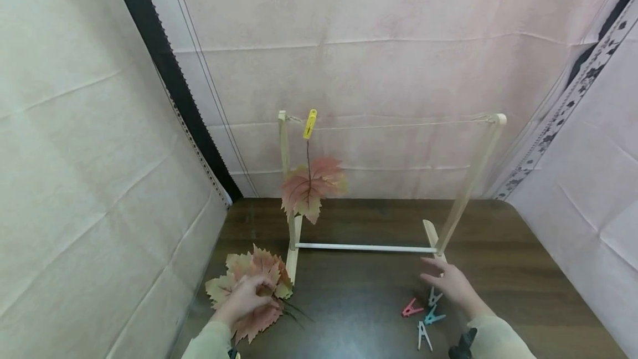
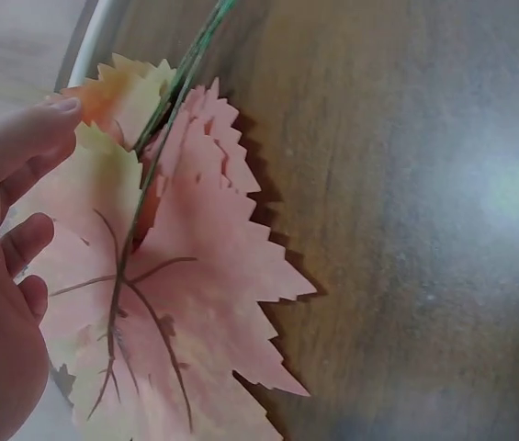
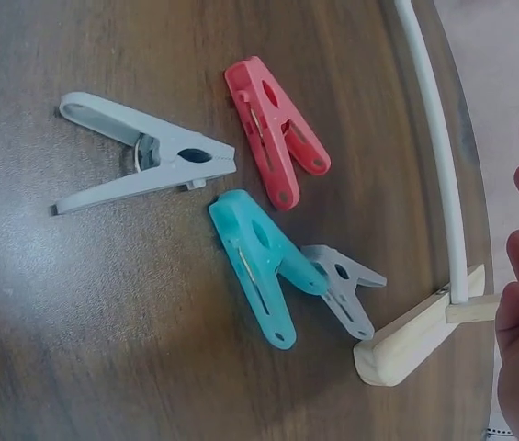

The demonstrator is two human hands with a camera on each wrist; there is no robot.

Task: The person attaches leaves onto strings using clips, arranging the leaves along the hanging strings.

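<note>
My left hand (image 1: 247, 299) hovers over a pile of artificial maple leaves (image 2: 204, 248) at the left, fingers loosely bent and nothing gripped. Dark green stems (image 2: 162, 138) run out of the pile. On the right, my right hand (image 1: 454, 286) is held above several plastic clothespins, its fingers spread and holding nothing. One clothespin is pink (image 3: 275, 173), one teal (image 3: 239, 225) and two are grey (image 3: 103, 118); the smaller-looking grey one lies partly behind the teal one. A yellow clothespin (image 1: 309, 124) on a string holds one pink-and-yellow leaf (image 1: 310, 188) by its stem.
A wooden frame stands across the table, with a left post (image 1: 284, 148), a right post (image 1: 471, 181) and a white bottom rod (image 1: 366, 247). The string (image 1: 394, 126) spans the post tops. Pale cloth walls (image 1: 399, 82) enclose the brown table (image 1: 344, 303) at back and sides.
</note>
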